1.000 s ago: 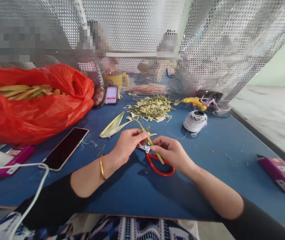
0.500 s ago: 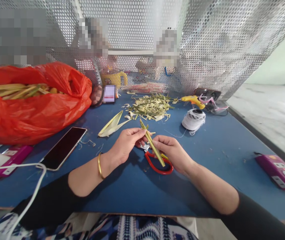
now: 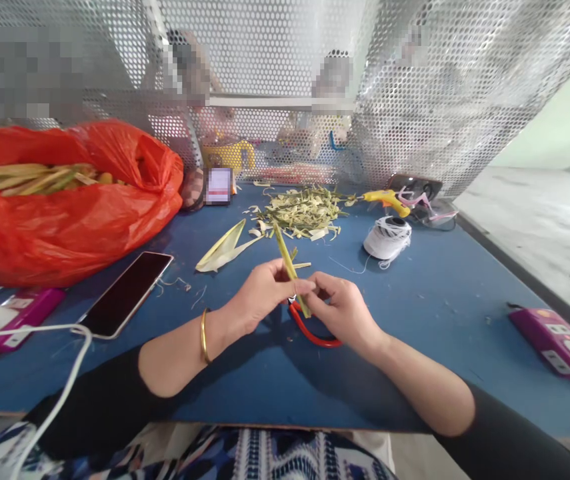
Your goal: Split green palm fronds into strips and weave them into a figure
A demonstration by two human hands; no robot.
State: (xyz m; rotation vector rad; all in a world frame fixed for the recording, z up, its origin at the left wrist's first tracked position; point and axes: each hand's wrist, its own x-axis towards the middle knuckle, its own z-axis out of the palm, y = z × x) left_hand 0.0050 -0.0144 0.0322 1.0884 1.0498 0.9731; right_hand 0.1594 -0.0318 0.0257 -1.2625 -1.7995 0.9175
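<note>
A narrow yellow-green strip of plant husk [image 3: 285,253] is pinched in my left hand [image 3: 265,293], its upper end pointing away toward the cuttings. Close against it on the right, my right hand [image 3: 347,310] has its fingertips together at the strip's side; whether they grip it is hard to see. Red-handled scissors [image 3: 315,339] lie on the table under both hands, partly covered. Beyond them is a heap of green and pale cuttings [image 3: 305,212]. A larger husk piece [image 3: 222,252] lies to the left of the heap.
On the blue table [image 3: 415,373] are a red bag of husks [image 3: 65,233], a phone [image 3: 123,293], a white thread spool [image 3: 387,240], a yellow glue gun [image 3: 387,200] and a purple power strip [image 3: 559,343]. A perforated metal screen [image 3: 275,60] stands behind.
The strip has moved up and left and stands steeper. My left hand has slid lower along it, and both hands' fingertips have come together, covering more of the scissors.
</note>
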